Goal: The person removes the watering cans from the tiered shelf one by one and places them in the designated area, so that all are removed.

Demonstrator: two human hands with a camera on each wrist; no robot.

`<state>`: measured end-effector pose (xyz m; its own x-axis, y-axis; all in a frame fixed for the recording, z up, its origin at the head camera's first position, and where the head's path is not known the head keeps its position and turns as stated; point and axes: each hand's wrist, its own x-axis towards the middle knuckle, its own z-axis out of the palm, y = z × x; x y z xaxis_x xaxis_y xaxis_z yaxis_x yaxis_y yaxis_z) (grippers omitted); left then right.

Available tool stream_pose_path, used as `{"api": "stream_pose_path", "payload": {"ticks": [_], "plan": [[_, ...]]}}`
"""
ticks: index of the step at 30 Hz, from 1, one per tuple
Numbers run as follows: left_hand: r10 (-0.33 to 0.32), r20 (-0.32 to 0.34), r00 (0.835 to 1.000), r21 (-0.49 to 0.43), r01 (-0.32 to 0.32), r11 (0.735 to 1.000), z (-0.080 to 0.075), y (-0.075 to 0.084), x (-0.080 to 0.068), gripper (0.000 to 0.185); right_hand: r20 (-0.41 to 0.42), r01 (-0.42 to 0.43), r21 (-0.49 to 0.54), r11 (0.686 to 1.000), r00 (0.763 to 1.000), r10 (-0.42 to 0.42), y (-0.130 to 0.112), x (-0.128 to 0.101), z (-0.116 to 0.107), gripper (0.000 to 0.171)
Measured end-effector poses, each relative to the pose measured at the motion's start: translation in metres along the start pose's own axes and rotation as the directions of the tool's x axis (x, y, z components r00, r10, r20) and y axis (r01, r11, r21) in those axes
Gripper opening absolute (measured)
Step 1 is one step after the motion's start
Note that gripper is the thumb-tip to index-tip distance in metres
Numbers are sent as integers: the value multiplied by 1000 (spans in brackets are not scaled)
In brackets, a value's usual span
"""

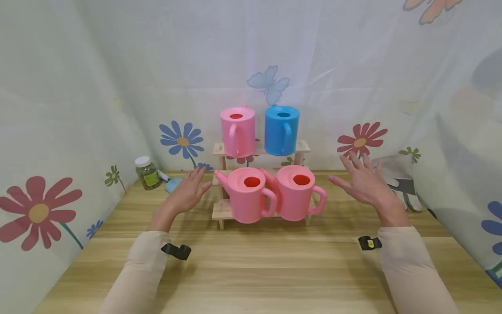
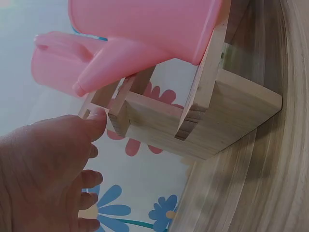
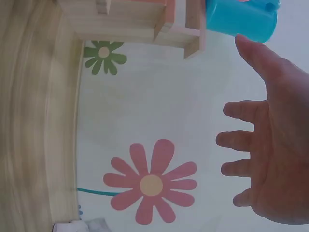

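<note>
Loosely spread, the fingers of the left hand [image 1: 187, 192] and right hand [image 1: 362, 182] hold nothing, flanking the wooden rack [image 1: 220, 212]. Nothing looks lifted yet: four watering cans sit upright on its steps. The nearest, the front left pink can [image 1: 248, 194], points its spout [image 1: 220, 177] back-left, handle toward the person.

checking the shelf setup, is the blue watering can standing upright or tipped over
Upright. The blue watering can stands on the top step of the wooden rack, its round top opening facing up, beside a pink can.
</note>
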<state>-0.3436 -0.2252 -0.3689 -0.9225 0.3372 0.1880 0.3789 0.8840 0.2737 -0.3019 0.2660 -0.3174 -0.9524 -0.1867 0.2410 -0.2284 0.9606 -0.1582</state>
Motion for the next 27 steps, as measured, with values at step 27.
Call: {"api": "stream_pose_path", "payload": {"ticks": [27], "plan": [[78, 31, 996, -778, -25, 628, 25, 11, 6, 55, 100, 94, 516, 851, 980, -169, -40, -8, -9, 65]]}}
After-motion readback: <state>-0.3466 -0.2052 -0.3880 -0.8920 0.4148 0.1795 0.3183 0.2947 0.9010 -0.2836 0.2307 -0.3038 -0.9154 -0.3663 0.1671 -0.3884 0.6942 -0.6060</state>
